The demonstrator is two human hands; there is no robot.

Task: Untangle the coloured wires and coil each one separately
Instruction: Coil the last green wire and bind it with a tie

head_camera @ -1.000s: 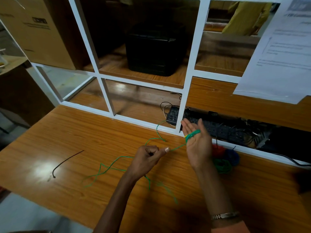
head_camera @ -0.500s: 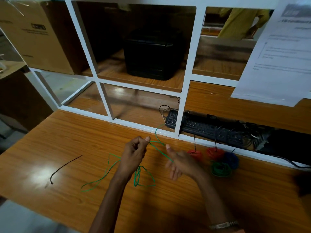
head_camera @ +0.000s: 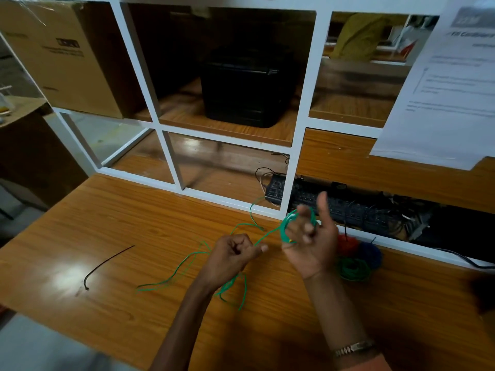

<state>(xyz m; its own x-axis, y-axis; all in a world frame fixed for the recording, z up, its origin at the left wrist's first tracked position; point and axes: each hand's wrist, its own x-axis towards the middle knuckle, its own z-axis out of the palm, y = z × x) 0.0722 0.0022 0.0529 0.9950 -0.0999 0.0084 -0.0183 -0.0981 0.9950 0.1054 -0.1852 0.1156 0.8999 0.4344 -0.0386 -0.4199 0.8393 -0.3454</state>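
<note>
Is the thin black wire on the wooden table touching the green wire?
No, the thin black wire lies alone on the wooden table, clearly apart from the green wire.

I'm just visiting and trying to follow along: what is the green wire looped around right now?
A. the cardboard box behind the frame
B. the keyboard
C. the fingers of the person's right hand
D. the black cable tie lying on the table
C: the green wire runs in loops round the fingers of the raised right hand, while the left hand pinches its loose length above the table.
</note>
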